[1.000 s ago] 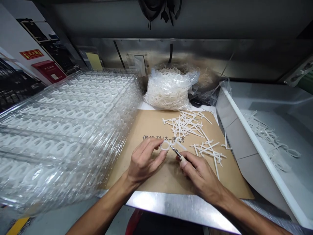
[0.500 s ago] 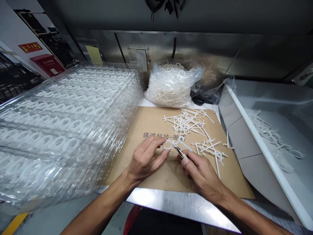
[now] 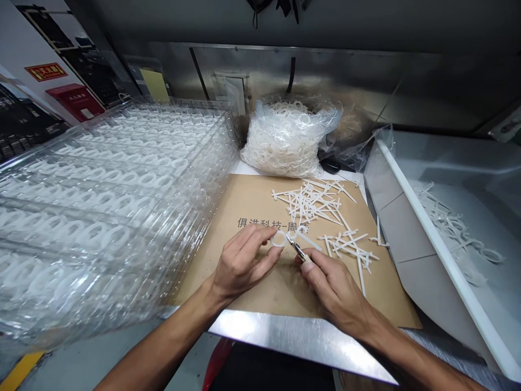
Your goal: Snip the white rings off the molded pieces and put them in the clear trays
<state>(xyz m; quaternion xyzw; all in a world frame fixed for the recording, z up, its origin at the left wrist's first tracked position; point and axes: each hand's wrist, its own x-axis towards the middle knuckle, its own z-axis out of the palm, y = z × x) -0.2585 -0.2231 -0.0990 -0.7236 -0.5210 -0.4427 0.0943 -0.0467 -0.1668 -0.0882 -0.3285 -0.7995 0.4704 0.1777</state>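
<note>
Hardly shifted from a moment ago, the left hand (image 3: 240, 260) pinches a white plastic ring (image 3: 279, 238) between fingertips (image 3: 272, 230) and thumb above a kraft paper sheet (image 3: 285, 288), while the right hand (image 3: 331, 285), fingers (image 3: 315, 259) closed around small snips (image 3: 297, 250), holds the blades so near that a slip could nick the left fingertips.
</note>
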